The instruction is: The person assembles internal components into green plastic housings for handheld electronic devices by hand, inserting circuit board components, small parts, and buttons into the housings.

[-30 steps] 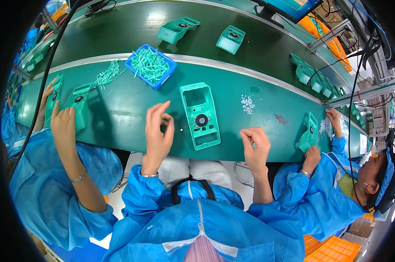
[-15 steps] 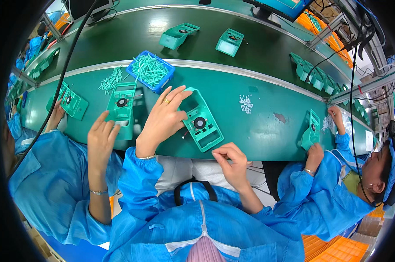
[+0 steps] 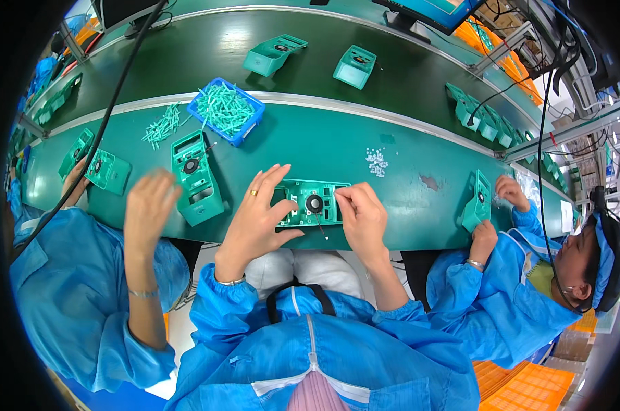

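A green plastic housing (image 3: pixel 333 215) lies crosswise before me near the table's front edge. A round black speaker (image 3: pixel 314 203) sits in its middle, and a thin wire with a small white plug hangs over the near edge. My left hand (image 3: pixel 252 212), wearing a ring, has its fingers spread over the left end, with one bent finger on the housing and the thumb by its near edge. At the right end, my right hand (image 3: pixel 365 222) has thumb and forefinger pinched together at the rim. Whatever sits between those fingertips is hidden.
A blue bin (image 3: pixel 256 118) of thin green sticks (image 3: pixel 226 109) stands beyond, with loose sticks left of it. Small clear pieces (image 3: pixel 376 163) lie right. Another housing (image 3: pixel 199 181) lies left, near a co-worker's blurred hand (image 3: pixel 149 209). A co-worker handles a housing (image 3: pixel 479 202) on the right.
The housing before me has turned from pointing away to lying crosswise. My right hand has risen from the table edge to its right end. The left co-worker's hand has moved off the neighbouring housing.
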Available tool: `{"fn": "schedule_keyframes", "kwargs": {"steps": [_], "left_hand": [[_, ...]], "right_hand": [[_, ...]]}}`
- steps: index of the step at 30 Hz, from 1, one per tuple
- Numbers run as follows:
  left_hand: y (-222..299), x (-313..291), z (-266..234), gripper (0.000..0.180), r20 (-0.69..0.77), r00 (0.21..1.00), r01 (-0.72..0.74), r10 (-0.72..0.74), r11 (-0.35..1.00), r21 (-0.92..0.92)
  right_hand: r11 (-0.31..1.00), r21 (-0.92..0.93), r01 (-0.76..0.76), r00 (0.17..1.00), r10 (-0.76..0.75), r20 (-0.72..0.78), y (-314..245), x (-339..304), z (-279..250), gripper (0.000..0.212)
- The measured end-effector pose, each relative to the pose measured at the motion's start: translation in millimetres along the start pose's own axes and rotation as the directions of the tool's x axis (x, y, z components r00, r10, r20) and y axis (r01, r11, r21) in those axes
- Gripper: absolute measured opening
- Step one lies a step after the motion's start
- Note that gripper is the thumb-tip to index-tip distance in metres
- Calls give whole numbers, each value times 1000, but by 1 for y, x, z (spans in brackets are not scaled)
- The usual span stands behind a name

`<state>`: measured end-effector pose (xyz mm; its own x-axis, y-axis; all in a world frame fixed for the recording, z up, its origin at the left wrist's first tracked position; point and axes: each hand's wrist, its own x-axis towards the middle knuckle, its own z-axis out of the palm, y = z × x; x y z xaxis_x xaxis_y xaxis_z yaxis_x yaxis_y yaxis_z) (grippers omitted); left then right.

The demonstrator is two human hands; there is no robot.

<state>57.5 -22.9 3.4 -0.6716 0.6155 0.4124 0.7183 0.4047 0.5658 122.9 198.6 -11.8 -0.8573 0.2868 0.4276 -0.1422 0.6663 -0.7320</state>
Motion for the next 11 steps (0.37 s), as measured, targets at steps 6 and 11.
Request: {"fn": "schedule_keyframes", "kwargs": {"steps": [6,11], "left_hand": [[-20,-12,9,42,-24,999,-49,48,998,-34],[-8,-18,17,33,-38,999,-31,30,998,-48]], "right_hand": [[951,-266,158,987,-154,34,3,8,19,7],[893,-406,197,979,-199,38,5,8,23,6]]}}
